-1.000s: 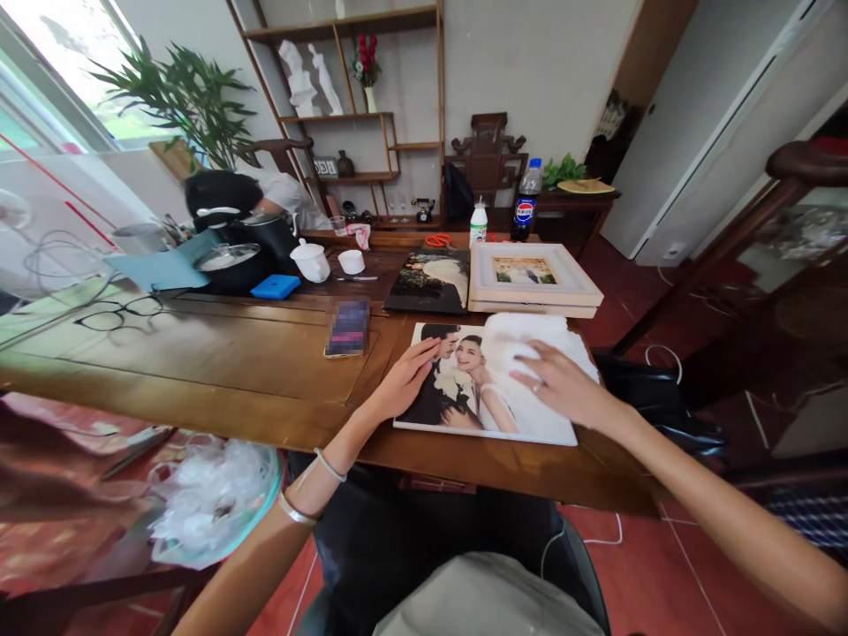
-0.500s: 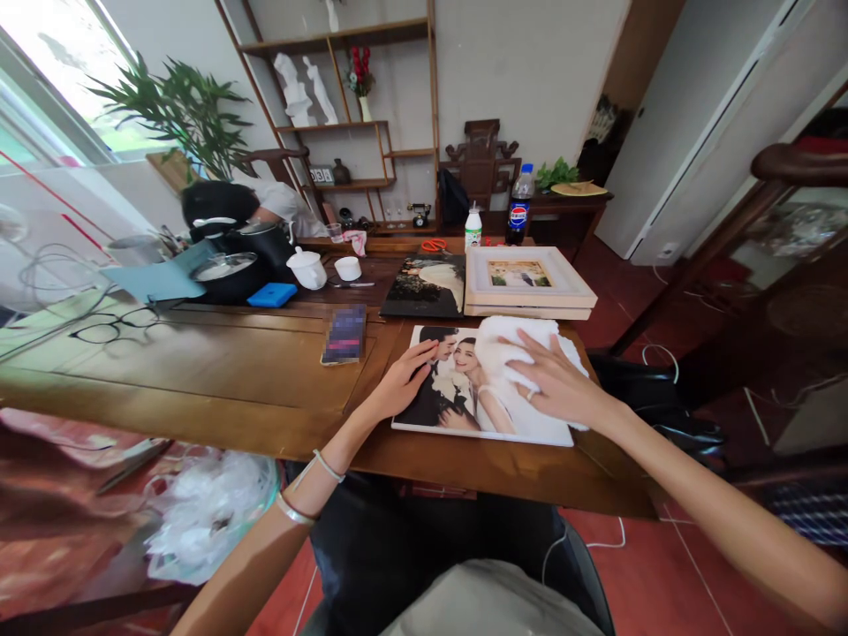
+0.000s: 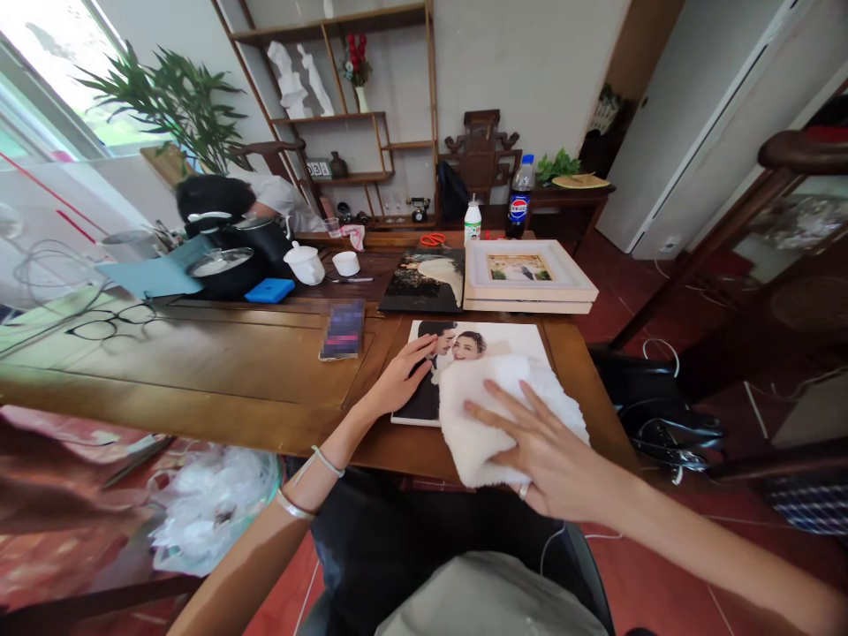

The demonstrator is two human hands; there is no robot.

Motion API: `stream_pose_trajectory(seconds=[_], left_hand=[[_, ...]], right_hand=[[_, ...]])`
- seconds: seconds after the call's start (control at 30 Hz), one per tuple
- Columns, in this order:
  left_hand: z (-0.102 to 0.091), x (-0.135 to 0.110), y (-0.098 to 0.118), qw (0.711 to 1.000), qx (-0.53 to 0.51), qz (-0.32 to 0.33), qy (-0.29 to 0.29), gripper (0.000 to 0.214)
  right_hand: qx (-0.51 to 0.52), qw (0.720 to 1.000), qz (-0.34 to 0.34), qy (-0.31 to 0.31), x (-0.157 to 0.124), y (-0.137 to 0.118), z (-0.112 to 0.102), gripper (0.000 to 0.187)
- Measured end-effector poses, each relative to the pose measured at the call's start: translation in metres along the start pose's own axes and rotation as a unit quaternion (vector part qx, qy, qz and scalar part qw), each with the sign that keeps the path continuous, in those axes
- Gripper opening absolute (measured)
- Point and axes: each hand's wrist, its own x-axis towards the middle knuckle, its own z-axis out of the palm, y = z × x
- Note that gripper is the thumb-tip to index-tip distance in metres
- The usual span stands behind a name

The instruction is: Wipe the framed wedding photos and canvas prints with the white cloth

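A photo panel (image 3: 430, 408) showing a couple in wedding dress lies flat near the table's front edge. My left hand (image 3: 399, 378) rests on its left side, fingers stretched out over the print, with nothing held. On the right, my right hand (image 3: 530, 442) holds a fluffy white cloth (image 3: 467, 406) against the panel, fingers spread across it. The cloth covers the panel's lower right part and hangs over the front edge. Behind the panel lie a dark photo panel (image 3: 427, 287) and a pale framed picture (image 3: 477, 296).
A phone (image 3: 343, 329) lies left of the panel. Farther back stand a cola bottle (image 3: 518, 199), a white bottle (image 3: 473, 221), orange-handled scissors (image 3: 433, 239), a white teapot (image 3: 305, 263) and a blue box (image 3: 270, 291). A person (image 3: 278, 199) leans at the far left end.
My right hand has drawn the white cloth toward me and slightly left, from the panel's upper right down over its front edge. My left hand has stayed in place.
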Motion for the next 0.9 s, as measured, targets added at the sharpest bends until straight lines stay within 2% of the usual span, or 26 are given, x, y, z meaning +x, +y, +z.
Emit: stream_pose_trajectory(seconds=[0.13,0.27,0.37,0.47,0.6,0.73,0.8,0.9], left_hand=[[-0.001,0.000,0.000,1.000,0.001,0.001,-0.003,0.041],[-0.001,0.001,0.000,1.000,-0.001,0.004,0.001,0.040],[0.000,0.001,-0.001,1.000,-0.007,-0.003,0.011,0.040],[0.001,0.000,-0.001,1.000,-0.008,-0.006,0.017,0.040],[0.001,0.000,-0.002,1.000,-0.009,-0.005,0.016,0.040],[0.001,0.000,-0.002,1.000,-0.012,-0.006,0.017,0.040],[0.001,0.000,-0.002,1.000,-0.012,-0.009,0.018,0.040],[0.001,0.000,-0.001,1.000,-0.012,-0.010,0.014,0.040]], right_hand=[[-0.038,0.998,0.029,0.035,0.018,0.043,-0.003,0.050],[-0.084,0.992,0.071,0.067,0.035,0.092,-0.004,0.043],[-0.098,0.988,0.092,0.083,0.039,0.105,-0.004,0.039],[-0.091,0.989,0.089,0.077,0.032,0.092,-0.001,0.043],[-0.061,0.995,0.065,0.052,0.012,0.050,0.003,0.050],[-0.032,0.999,0.029,0.030,-0.004,0.017,0.004,0.047],[-0.030,0.999,0.020,0.025,-0.006,0.016,0.003,0.046],[-0.046,0.998,0.029,0.029,0.001,0.034,0.000,0.048]])
